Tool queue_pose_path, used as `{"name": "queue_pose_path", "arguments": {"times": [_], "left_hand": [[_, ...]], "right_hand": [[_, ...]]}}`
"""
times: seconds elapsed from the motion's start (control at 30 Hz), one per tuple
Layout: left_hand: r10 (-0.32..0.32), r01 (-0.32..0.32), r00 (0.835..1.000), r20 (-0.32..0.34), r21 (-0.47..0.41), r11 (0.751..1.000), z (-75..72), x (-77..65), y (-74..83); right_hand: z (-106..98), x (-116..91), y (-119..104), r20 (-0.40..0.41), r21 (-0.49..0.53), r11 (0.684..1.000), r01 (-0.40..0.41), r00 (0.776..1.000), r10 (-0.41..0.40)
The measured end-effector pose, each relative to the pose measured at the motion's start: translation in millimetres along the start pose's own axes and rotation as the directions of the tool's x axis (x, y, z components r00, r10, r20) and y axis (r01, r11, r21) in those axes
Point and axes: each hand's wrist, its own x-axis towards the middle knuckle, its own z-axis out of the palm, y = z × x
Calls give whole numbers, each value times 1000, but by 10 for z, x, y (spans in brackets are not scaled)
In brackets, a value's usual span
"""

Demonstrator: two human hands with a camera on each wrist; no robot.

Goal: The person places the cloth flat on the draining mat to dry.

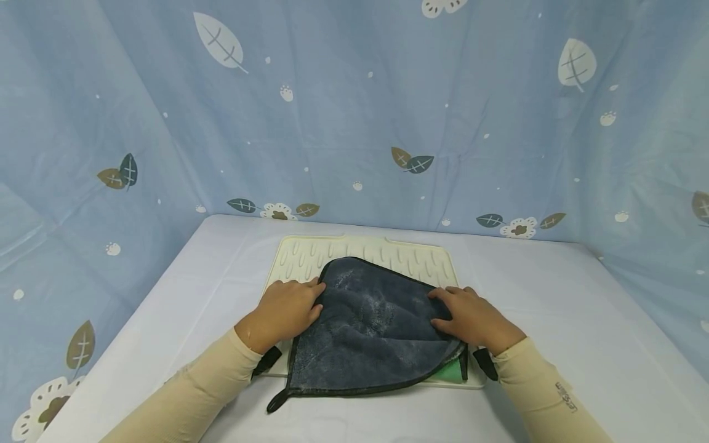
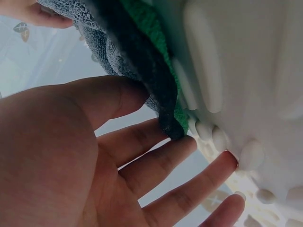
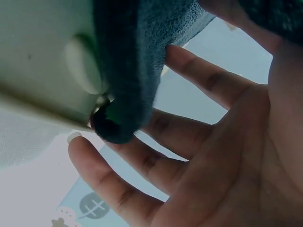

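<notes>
One cloth loop (image 1: pixel 278 400), head view only

Cloth (image 1: pixel 365 332) atop mat (image 1: pixel 296 253) on table (image 1: pixel 554 283).

The microfibre towel (image 1: pixel 354 344) is dark slate blue, mottled with paler grey patches, and bound in black edging (image 1: pixel 382 390) with a black hanging loop (image 1: pixel 277 401) past the near edge of the mat. Towards the mat's near right corner shows bright green, apparently the towel's underside. The draining mat (image 1: pixel 437 264) is cream, patterned with raised elongated drops. White covers the table (image 1: pixel 532 277). Beyond its far edge, the light blue curtain (image 1: pixel 332 123) carries white, brown and dark green leaves, white brown-centred flowers and small white prints. Both sleeves (image 1: pixel 188 387) are beige, the right with dark lettering.
</notes>
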Motion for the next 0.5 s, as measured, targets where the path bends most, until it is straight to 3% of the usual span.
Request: {"name": "queue_pose_path", "arguments": {"times": [0.5], "left_hand": [[3,-2,1000,10,-14,1000,-35,-2,14]], "right_hand": [[-6,13,32,-69,-30,999,31,997,-33]]}}
